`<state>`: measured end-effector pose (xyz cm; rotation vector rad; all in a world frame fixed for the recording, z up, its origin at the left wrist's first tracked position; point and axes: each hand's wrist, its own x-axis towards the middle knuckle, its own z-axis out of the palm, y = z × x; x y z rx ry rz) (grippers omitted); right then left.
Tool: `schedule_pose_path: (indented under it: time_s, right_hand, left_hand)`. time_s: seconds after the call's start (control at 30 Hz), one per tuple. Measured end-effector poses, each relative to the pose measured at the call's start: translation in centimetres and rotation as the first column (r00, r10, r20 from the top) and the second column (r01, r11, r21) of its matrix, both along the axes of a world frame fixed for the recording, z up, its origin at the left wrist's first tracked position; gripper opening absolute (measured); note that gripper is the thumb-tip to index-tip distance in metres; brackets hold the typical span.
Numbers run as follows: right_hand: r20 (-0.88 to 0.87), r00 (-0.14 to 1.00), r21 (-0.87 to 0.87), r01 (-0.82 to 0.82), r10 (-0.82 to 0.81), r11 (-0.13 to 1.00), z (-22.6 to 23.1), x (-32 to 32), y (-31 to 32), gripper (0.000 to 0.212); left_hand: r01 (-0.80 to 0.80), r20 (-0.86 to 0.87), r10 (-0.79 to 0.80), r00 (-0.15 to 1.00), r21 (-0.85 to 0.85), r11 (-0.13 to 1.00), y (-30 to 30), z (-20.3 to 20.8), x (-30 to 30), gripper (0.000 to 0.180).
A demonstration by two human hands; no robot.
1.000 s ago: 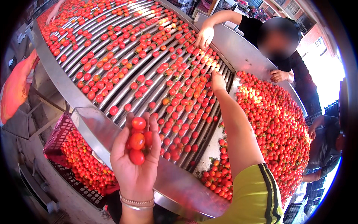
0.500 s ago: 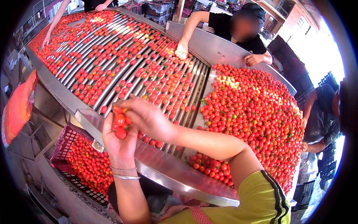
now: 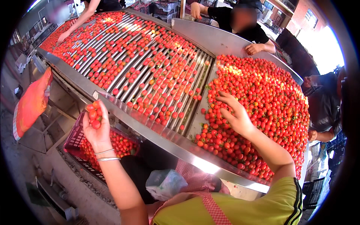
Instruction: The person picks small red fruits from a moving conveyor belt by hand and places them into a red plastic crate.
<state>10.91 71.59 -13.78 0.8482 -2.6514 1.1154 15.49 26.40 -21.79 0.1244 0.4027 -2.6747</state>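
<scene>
Several red cherry tomatoes (image 3: 95, 115) rest in my left hand (image 3: 98, 135), palm up with the fingers curled around them. That hand is held outside the metal side rail (image 3: 161, 139), above a maroon plastic crate (image 3: 77, 133) holding many cherry tomatoes. My right hand (image 3: 238, 117) has its fingers apart and nothing visible in it. It hovers over or touches the near left part of a large cherry tomato heap (image 3: 272, 116); which of the two, I cannot tell. Left of the heap, loose tomatoes lie in rows on a metal roller conveyor (image 3: 139, 90).
Across the conveyor a person in black (image 3: 253, 28) rests one hand on the metal guard (image 3: 221, 39). Another person's arm (image 3: 80, 23) reaches over the far left end. Someone in dark clothes (image 3: 326, 105) is beyond the heap. An orange sack (image 3: 32, 103) hangs at left.
My right hand has left my left hand and swung right to the heap. My left hand, still holding tomatoes, moved left, off the rail. The person opposite has pulled one hand back from the rollers.
</scene>
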Motion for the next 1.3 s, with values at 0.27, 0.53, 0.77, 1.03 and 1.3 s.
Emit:
schedule_pose_path:
  time_s: [0.27,0.53,0.77,1.03,1.3]
  right_hand:
    - [0.247,0.873,0.072,0.416,-0.420,0.906,-1.2,10.6,12.4,0.030]
    - [0.185,0.893,0.081,0.403,-0.411,0.912,0.7,11.9,11.4,0.031]
    - [0.215,0.891,0.043,0.400,-0.400,0.915,0.6,12.2,12.3,0.033]
    - [0.215,0.865,0.060,0.453,-0.454,0.890,1.5,11.8,14.5,0.033]
    - [0.233,0.833,0.050,0.505,-0.502,0.862,1.0,11.7,16.1,0.033]
  left_hand:
    - [-0.058,0.516,0.175,0.839,-0.236,0.970,-4.3,-10.3,10.2,0.026]
    - [0.282,0.691,0.272,0.670,-0.575,0.768,-8.7,-15.2,11.4,0.047]
    - [0.228,-0.141,0.635,0.759,-0.857,-0.463,6.2,1.6,-5.3,0.038]
    - [0.229,0.175,0.291,0.940,0.305,-0.924,16.5,-1.6,-19.4,0.028]
    - [0.241,0.205,0.368,0.907,0.463,-0.853,15.9,-10.5,-21.5,0.019]
